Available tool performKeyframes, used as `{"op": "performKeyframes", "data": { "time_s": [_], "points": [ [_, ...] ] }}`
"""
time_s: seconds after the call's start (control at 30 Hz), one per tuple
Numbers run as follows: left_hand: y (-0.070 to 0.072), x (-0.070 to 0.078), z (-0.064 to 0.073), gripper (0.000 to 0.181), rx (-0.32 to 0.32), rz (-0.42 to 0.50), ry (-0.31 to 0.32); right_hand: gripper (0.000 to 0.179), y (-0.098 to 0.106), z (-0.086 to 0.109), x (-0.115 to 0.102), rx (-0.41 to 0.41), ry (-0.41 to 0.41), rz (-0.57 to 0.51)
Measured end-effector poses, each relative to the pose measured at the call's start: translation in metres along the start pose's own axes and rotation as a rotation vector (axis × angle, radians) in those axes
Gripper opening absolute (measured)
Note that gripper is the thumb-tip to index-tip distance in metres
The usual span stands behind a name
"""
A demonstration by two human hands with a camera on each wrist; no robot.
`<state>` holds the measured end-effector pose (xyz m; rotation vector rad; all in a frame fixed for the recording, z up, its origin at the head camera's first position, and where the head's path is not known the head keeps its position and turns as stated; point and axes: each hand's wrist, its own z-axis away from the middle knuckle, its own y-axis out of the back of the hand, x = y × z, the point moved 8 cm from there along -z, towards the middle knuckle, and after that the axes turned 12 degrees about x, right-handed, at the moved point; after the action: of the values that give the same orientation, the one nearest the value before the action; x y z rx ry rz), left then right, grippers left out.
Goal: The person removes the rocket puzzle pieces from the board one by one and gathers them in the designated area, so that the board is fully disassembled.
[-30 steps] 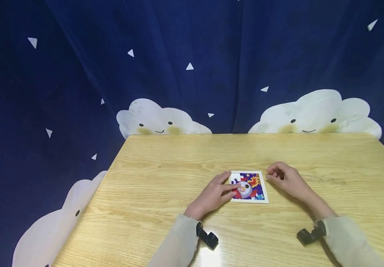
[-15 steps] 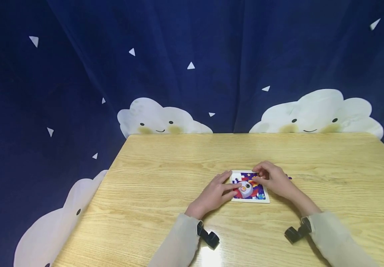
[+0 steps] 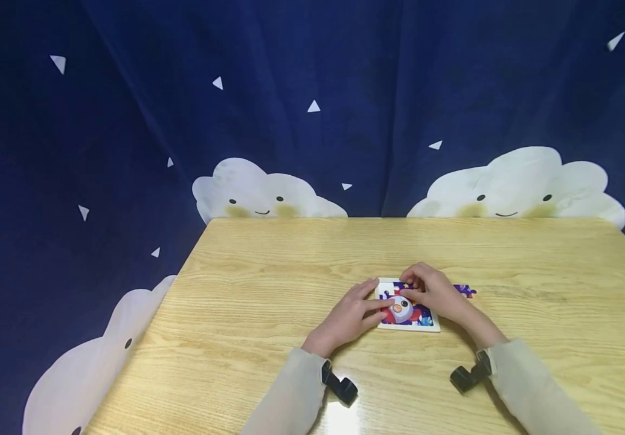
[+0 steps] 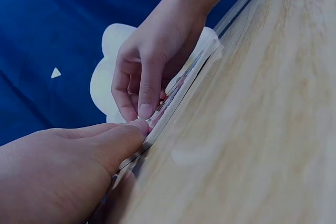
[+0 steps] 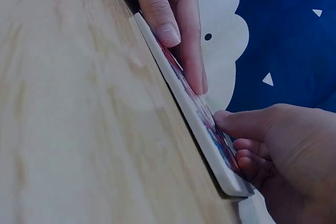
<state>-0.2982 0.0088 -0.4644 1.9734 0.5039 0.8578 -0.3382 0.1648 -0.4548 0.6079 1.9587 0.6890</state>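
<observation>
A navy, cloud-printed curtain (image 3: pixel 290 90) is hanging behind a wood-grain table (image 3: pixel 269 272), where a person's left hand (image 3: pixel 345 315) is resting with fingers spread and the right hand (image 3: pixel 436 294) is arching with fingers bent, whether around any piece impossible to tell. Both are touching a white-framed cartoon jigsaw (image 3: pixel 406 309) lying flat on the table; a loose purple piece (image 3: pixel 465 290) is sitting just beside the right hand.
</observation>
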Motion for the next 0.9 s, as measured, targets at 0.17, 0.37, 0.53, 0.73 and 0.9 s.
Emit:
{"op": "performKeyframes", "data": {
  "time_s": [0.17,0.37,0.53,0.73,0.9],
  "points": [
    [-0.0013,-0.0014,-0.0011,0.035,0.000,-0.006,0.002,0.021,-0.0011,-0.0020,0.0013,-0.047,-0.006,0.018],
    [-0.0011,-0.0014,-0.0002,0.035,0.000,-0.011,0.006,0.020,-0.0029,-0.0037,-0.0002,-0.119,-0.019,0.000],
    [-0.0002,-0.0005,0.0001,0.036,0.001,-0.028,-0.001,0.020,-0.0040,-0.0046,-0.0013,-0.177,-0.049,-0.028],
    [0.0001,-0.0013,-0.0005,0.037,-0.004,-0.023,0.016,0.021,-0.0044,-0.0072,-0.0067,-0.224,-0.021,-0.025],
    [-0.0008,-0.0006,-0.0001,0.037,-0.005,-0.023,0.011,0.021,-0.0067,-0.0071,-0.0064,-0.261,-0.035,-0.056]
  ]
}}
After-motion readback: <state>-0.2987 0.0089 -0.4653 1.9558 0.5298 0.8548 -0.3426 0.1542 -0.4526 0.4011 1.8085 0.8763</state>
